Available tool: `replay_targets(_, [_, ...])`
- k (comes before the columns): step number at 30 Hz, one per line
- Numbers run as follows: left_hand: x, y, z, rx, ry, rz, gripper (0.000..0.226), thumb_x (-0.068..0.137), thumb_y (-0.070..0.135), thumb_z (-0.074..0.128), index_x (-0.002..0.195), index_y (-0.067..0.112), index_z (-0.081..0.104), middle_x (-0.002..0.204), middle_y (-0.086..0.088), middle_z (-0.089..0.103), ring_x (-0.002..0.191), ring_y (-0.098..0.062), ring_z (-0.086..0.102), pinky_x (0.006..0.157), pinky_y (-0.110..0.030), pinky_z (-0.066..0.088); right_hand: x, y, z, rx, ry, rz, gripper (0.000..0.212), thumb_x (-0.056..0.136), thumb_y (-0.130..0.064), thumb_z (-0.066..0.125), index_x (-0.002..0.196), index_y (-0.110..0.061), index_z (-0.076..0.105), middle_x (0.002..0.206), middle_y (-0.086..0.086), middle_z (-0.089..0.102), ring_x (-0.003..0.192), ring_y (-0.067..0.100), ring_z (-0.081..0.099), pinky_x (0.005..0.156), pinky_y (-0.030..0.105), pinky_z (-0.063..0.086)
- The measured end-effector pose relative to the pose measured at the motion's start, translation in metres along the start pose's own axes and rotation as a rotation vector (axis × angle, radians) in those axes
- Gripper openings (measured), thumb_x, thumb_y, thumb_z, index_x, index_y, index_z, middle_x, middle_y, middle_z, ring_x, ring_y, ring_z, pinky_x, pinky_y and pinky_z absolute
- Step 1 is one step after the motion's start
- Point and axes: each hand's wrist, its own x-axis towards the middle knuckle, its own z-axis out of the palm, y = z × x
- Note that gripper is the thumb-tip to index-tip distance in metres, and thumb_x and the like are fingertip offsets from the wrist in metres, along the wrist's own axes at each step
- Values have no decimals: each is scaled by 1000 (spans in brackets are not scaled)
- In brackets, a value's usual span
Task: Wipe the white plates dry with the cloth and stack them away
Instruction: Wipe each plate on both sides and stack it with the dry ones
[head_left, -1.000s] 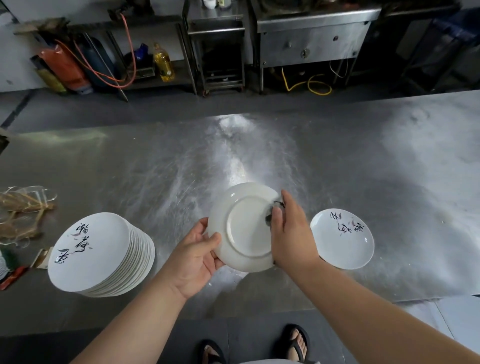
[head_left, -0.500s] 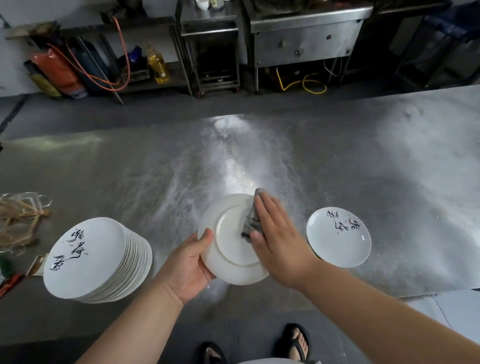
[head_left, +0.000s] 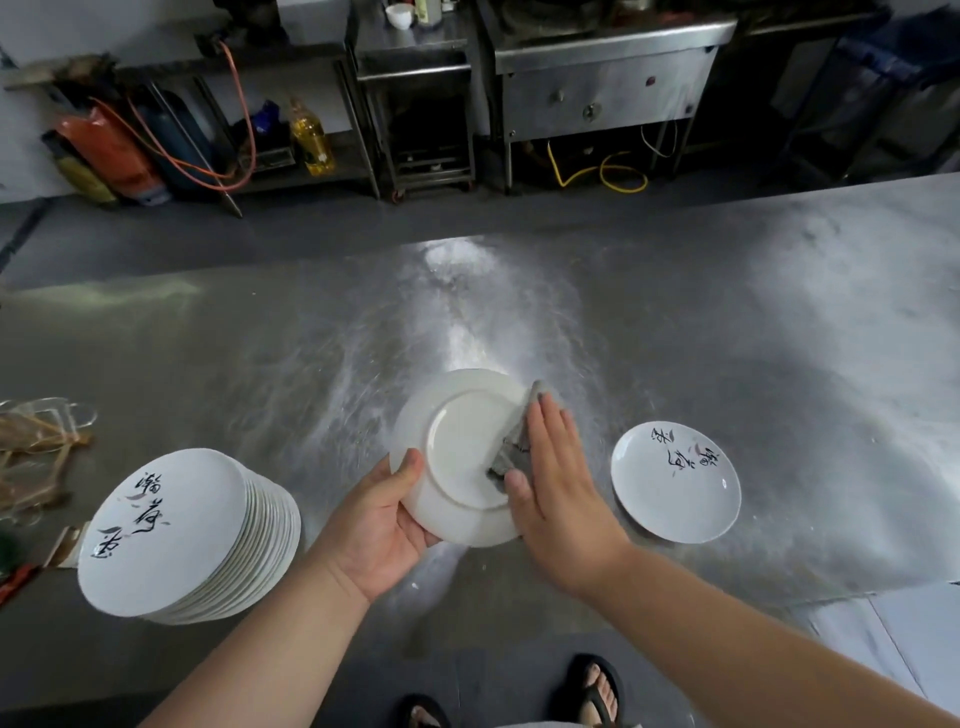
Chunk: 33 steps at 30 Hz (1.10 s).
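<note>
Low in the middle of the frame, the left hand (head_left: 382, 530) grips a white plate (head_left: 462, 457) by its lower-left rim, underside up, above the steel table (head_left: 727, 338); the right hand (head_left: 558, 488), fingers straight, presses a grey cloth (head_left: 519, 436) onto it; a plate stack (head_left: 192, 535) sits lower left; a single plate (head_left: 675, 480) lies right.

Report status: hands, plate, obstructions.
Left hand grips the plate by its rim. Right hand flat, pressing the cloth on its underside. Stack at left, single plate at right, both apart.
</note>
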Motion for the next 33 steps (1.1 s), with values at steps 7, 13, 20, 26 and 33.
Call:
replay_targets(7, [3, 5, 14, -99, -47, 48, 50, 103, 27, 43, 146, 5, 56, 144, -21, 61, 130, -34, 62, 92, -46, 61, 48, -6, -20, -16, 154, -75, 61, 110, -35, 36, 167, -22, 21, 174, -12, 12, 156, 4, 14, 125, 20, 12])
replay_targets(13, [-2, -1, 19, -42, -74, -30, 43, 100, 17, 47, 139, 8, 60, 133, -19, 69, 117, -32, 71, 80, -46, 63, 15, -9, -6, 234, 354, 61, 60, 105, -28, 45, 164, -24, 32, 170, -19, 20, 153, -1, 20, 123, 18, 17])
replay_targets(20, [3, 14, 6, 28, 19, -49, 45, 99, 35, 49, 129, 10, 72, 142, -17, 64, 126, -31, 65, 103, -48, 56, 64, -2, -55, 107, -50, -216, 49, 104, -21, 45, 152, -17, 54, 159, -8, 48, 147, 6, 41, 123, 24, 28])
replay_targets(26, [6, 9, 2, -78, 9, 6, 48, 101, 34, 43, 122, 6, 76, 137, -20, 66, 120, -33, 69, 87, -47, 63, 6, -7, -10, -90, -98, -115, 82, 103, -69, 14, 167, -19, 0, 174, -8, -16, 158, 23, -27, 128, 35, -9])
replay_targets(33, [3, -2, 6, -58, -14, -15, 48, 104, 31, 42, 136, 4, 66, 144, -21, 61, 129, -34, 63, 91, -46, 61, 50, 12, -35, -27, -9, -74, 87, 102, -72, 18, 165, -13, 22, 169, -9, 10, 156, 1, -2, 130, 32, 5])
